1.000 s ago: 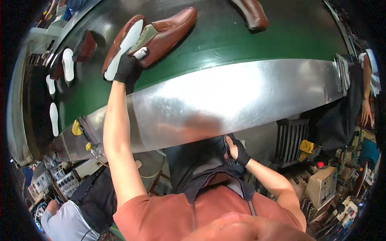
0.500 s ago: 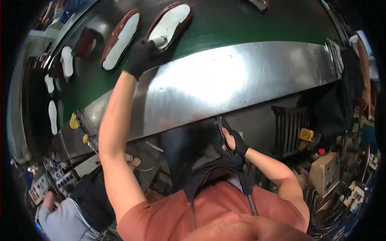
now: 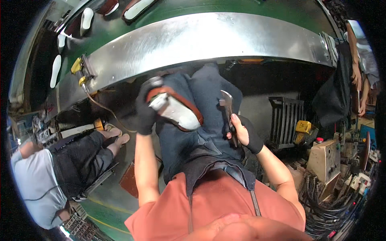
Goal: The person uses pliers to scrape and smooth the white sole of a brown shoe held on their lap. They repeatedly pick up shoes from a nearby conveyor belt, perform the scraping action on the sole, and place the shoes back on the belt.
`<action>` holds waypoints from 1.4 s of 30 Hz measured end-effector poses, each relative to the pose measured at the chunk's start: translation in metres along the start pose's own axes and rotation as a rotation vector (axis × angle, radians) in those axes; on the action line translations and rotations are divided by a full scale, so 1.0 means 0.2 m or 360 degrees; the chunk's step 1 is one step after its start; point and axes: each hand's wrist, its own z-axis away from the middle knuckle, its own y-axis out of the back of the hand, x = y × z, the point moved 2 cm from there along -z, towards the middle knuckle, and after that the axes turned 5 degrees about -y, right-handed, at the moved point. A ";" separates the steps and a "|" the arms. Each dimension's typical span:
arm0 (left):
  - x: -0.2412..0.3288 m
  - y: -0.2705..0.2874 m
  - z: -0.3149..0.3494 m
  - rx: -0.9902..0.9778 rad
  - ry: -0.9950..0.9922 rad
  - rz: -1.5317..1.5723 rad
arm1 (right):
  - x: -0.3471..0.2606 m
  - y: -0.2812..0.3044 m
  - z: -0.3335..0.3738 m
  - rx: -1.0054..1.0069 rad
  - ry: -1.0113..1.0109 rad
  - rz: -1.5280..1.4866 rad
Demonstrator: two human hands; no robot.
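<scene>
Over my lap, my left hand (image 3: 145, 110) in a black glove grips one end of a brown shoe (image 3: 198, 115), its white bottom facing up. A smooth grey end shows at the top by my fingers, slightly smeared by motion. My right hand (image 3: 246, 134), in a black glove with bare thumb and fingertips, is closed round metal pincers (image 3: 227, 100). Their curved head, with a stubby knob on its side, points up and away from me. The pincers and the shoe are apart.
Beyond my knees runs a shiny metal ledge (image 3: 181, 44) along a green conveyor belt (image 3: 177, 13), with another brown shoe (image 3: 136, 9) and white soles (image 3: 56, 71) on it. A yellow-handled tool (image 3: 77, 66) hangs at the ledge's left. A person (image 3: 42, 180) sits at left; a machine box (image 3: 323, 160) stands at right.
My left hand has brought the shoe from the belt back to over my lap. My right hand with the pincers now appears slightly further right. The view has tilted down towards my lap.
</scene>
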 end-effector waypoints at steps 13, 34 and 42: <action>0.07 -0.37 -0.13 -0.0533 0.0215 0.0958 | -0.19 -0.41 0.10 -0.1054 -0.0068 -0.1224; 0.47 -0.32 0.46 0.0301 0.0963 0.0967 | 0.41 -0.16 0.17 -0.0494 0.1549 0.1212; -0.17 -0.48 0.69 0.0149 0.1093 0.1586 | 0.17 -0.13 0.11 -0.0384 0.1429 0.1493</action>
